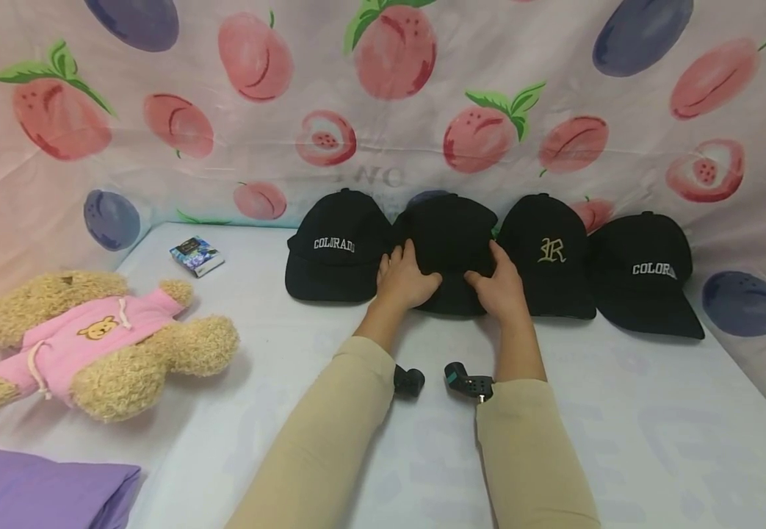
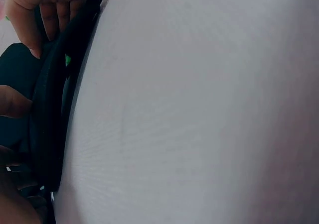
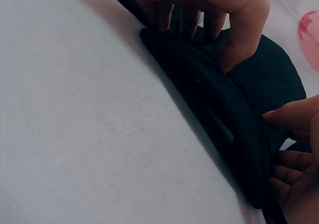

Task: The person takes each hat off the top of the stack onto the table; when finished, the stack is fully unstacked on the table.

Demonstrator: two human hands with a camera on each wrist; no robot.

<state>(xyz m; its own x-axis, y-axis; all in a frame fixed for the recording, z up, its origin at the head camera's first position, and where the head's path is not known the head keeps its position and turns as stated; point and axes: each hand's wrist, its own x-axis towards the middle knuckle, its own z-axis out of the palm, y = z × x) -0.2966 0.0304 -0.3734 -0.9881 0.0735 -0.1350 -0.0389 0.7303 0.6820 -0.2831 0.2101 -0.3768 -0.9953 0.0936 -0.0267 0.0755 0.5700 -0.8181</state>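
Observation:
A plain black cap [image 1: 450, 239], its brim toward me, stands second from left in a row of black caps against the fabric backdrop. My left hand [image 1: 406, 282] grips its left side and my right hand [image 1: 503, 282] its right side. Both thumbs lie on the front near the brim, while the other fingers reach round the sides. In the right wrist view the cap's brim [image 3: 214, 92] arches over the white surface, between the two hands. The left wrist view shows the same brim [image 2: 47, 114] at its left edge.
Left of it sits a black COLORADO cap [image 1: 339, 253]; to the right, a cap with a gold letter [image 1: 541, 235] and another COLORADO cap [image 1: 647, 264]. A small box [image 1: 196, 255], a teddy bear in pink [image 1: 101, 330] and folded purple cloth [image 1: 39, 488] lie at left.

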